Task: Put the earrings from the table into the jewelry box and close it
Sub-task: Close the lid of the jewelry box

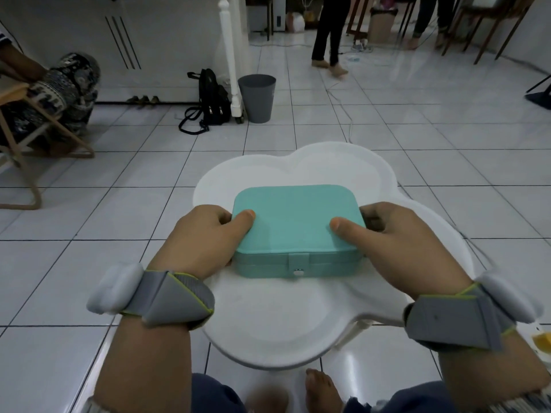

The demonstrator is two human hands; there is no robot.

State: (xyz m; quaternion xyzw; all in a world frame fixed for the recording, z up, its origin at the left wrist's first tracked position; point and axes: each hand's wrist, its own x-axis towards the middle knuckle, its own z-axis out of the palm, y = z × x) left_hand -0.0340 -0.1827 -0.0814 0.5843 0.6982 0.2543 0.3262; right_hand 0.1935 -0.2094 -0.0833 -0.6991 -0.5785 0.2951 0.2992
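Head view: teal jewelry box (295, 222) lies flat with its lid down, held between both hands on the white cloud-shaped table (268, 323).
Left hand (205, 236): grips the box's left end; thumb lies on the lid, fingers curl round the side wall.
Right hand (399, 234): grips the box's right end the same way; thumb on the lid points inward, fingertips hidden behind the box.
Clasp tab (298, 265): on the front wall, midway between the two grips, facing the wrists; it hangs over the lid seam with a metal stud showing. Cannot tell if it is snapped.
Wrist straps: grey band with a white pod behind each grip, left (167, 296) and right (459, 317).
Beyond the left grip: grey bin (257, 98) and black backpack (211, 99) stand just beside each other on the tiled floor, well apart from the table.
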